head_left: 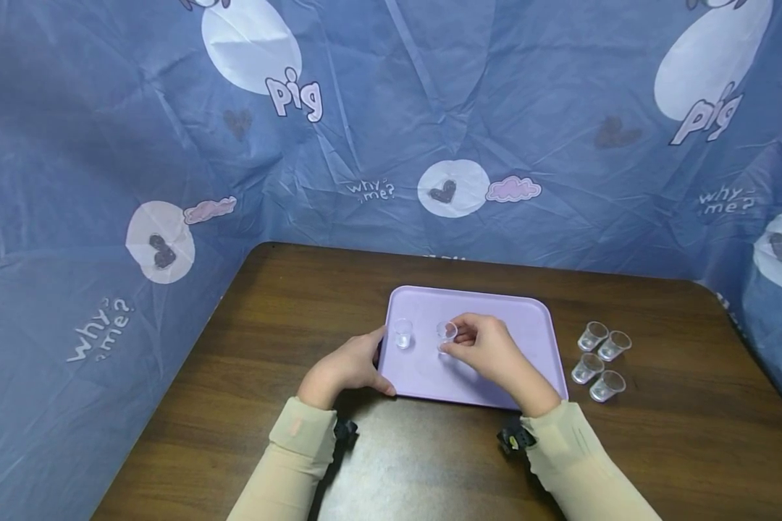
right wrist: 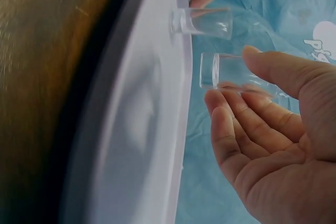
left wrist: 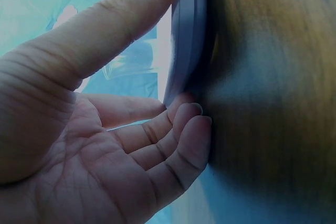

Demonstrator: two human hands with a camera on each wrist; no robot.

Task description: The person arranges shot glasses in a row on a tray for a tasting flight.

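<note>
On the table lies a shallow lilac tray (head_left: pixel 518 329) with a raised rim. My left hand (head_left: pixel 348 363) grips its near left corner, with the thumb at the front rim and the fingertips against the left side. A clear shot glass (head_left: pixel 402 334) stands upright on the tray's left part. My right hand (head_left: pixel 485 349) pinches a second clear shot glass (right wrist: pixel 231 70) between thumb and fingers. In the right wrist view, this glass's thick base is a little off the tray surface, beside the standing one.
Several more clear glasses (head_left: pixel 589 367) stand grouped on the brown wooden table (head_left: pixel 287 311), just right of the tray. A blue printed cloth (head_left: pixel 378 130) hangs behind the table and along its left side.
</note>
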